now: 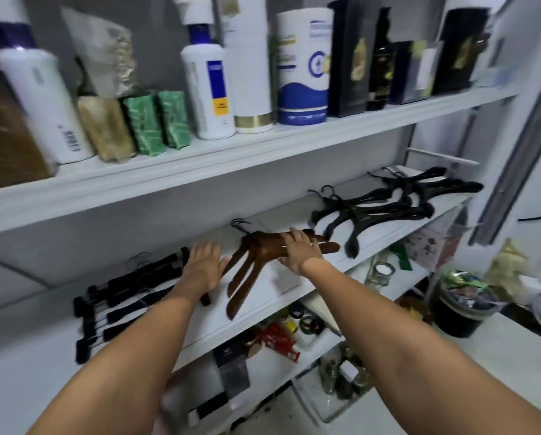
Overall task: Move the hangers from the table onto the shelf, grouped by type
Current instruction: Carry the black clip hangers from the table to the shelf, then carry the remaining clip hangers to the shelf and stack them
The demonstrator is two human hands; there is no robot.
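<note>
On the middle white shelf (pixel 294 287) lie three groups of hangers. Black clip hangers (pixel 131 287) lie at the left. A stack of brown wooden hangers (pixel 256 262) sits in the middle. Black plastic hangers (pixel 388 208) are spread at the right. My right hand (pixel 300 251) rests flat on top of the wooden stack, fingers spread. My left hand (pixel 205 265) lies flat with fingers apart, between the clip hangers and the wooden ones, its thumb touching the wooden stack's left side. Neither hand is closed around anything.
The upper shelf (pixel 200 161) holds bottles, soap bars and dark boxes. Below the hanger shelf are small boxes, jars and bracelets (pixel 307 321). A dark bucket (pixel 464 309) full of odds and ends stands at the right on a white surface.
</note>
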